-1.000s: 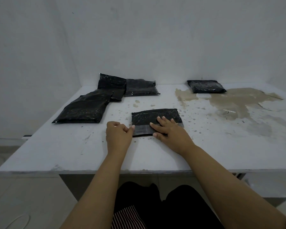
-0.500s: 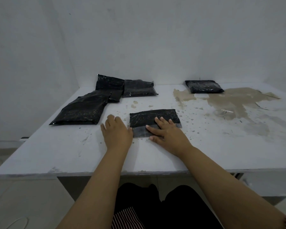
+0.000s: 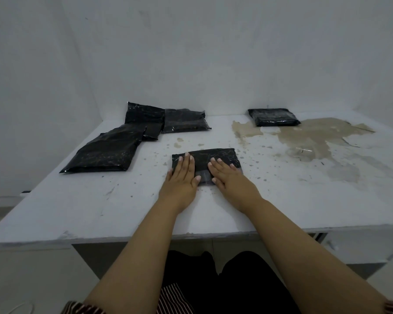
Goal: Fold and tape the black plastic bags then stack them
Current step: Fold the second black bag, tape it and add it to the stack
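A folded black plastic bag [image 3: 213, 156] lies flat in the middle of the white table [image 3: 77, 205], with a grey taped strip along its near edge. My left hand [image 3: 182, 177] rests palm down on the bag's left part, fingers flat and together. My right hand [image 3: 227, 175] lies flat on its right part. Neither hand grips anything. At the back left lie three unfolded black bags: a large one [image 3: 104, 152], one behind it [image 3: 143, 116] and one beside that [image 3: 184, 121]. A folded, taped bag [image 3: 272, 116] sits at the back right.
A brown patch of peeled paint [image 3: 315, 137] spreads over the table's right half, with small specks around the middle. White walls close off the back and left. The table's front edge [image 3: 191, 236] runs just above my lap.
My left hand has moved from beside the bag's left edge onto the bag and flattened. My right hand has slid forward and lies flat on it too.
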{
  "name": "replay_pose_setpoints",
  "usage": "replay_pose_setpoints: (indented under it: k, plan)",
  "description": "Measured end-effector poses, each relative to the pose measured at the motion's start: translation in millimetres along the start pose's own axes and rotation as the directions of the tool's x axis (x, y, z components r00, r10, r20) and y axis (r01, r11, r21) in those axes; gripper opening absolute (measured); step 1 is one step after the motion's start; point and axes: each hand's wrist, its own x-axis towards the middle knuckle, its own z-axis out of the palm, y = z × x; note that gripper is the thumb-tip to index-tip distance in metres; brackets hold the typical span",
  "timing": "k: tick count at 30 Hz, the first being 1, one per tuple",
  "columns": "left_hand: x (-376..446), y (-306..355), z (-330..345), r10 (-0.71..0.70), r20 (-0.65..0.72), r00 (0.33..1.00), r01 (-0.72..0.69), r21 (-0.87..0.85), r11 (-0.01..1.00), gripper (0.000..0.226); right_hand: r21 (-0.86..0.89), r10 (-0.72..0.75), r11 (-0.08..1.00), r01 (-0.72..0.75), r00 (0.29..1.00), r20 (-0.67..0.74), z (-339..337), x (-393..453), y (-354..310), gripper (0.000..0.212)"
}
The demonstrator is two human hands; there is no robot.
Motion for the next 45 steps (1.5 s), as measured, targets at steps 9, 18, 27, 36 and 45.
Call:
replay_pose_setpoints:
  k: [9,18,27,36,45]
  plan:
    - [9.3,22.0,-3.5,-0.180,-0.147,0.973,0.207,0.196,0.959,0.063,0.047,0.193,0.981,-0.189,0.976,-0.101,3.2,-0.4,1.3,0.048]
    - [86.4,30.6,-0.9,-0.062,-0.167,0.984,0.065,0.008,0.998,0.064,0.106,0.155,0.983,-0.149,0.986,-0.056,-0.8,6.3,13.5,0.050]
    - [99.8,22.3,3.0,-0.156,-0.352,0.923,0.166,0.000,0.986,0.053,0.354,0.272,0.897,-0.265,0.962,0.031,-12.6,37.5,32.2,0.055]
    - [103.1,15.0,10.1,-0.120,-0.573,0.811,0.075,-0.100,0.992,0.043,0.801,0.540,0.546,-0.245,0.834,-0.113,-10.2,30.2,40.9,0.066]
    - [101.2,16.4,6.0,-0.084,-0.720,0.689,-0.044,-0.158,0.987,0.040,0.795,0.574,0.561,-0.231,0.801,-0.172,-8.5,29.9,42.0,0.009]
